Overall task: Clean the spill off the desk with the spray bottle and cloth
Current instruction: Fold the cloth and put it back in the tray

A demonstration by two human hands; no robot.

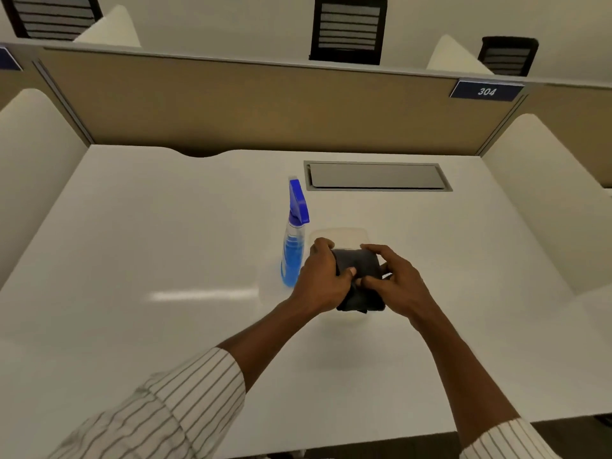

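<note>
Step in hand: the person is preparing the cloth (359, 276), it seems; both hands work on a dark folded bundle above the desk (149, 243), and wiping is not yet begun.
Left hand: the left hand (319, 279) is closed on the left side of the cloth, with the thumb pressed on top.
Right hand: the right hand (395, 276) is closed on the right side of the same cloth, the fingers curled over its upper edge.
Cloth: dark grey, folded thick, held just in front of the person at 12 o'clock, over a pale clear container (341, 235) that I can only partly see.
Spray bottle: the spray bottle (294, 240) stands upright at 11 o'clock from the hands, just beside the left hand, with blue liquid and a blue trigger head; nobody holds it.
Spill: I cannot find a clear spill on the white top; only a bright reflection lies at 9 o'clock from the hands.
Next move: in my judgement one hand must let go of the cloth and take the bottle, then find the wet place and spray there.
Surface: white, smooth, glossy; a grey cable hatch (377, 176) lies at 12 o'clock, farther back.
Room: a tan divider panel (248, 107) with a sign 304 (486, 91) and black chairs (347, 28) behind.
</note>
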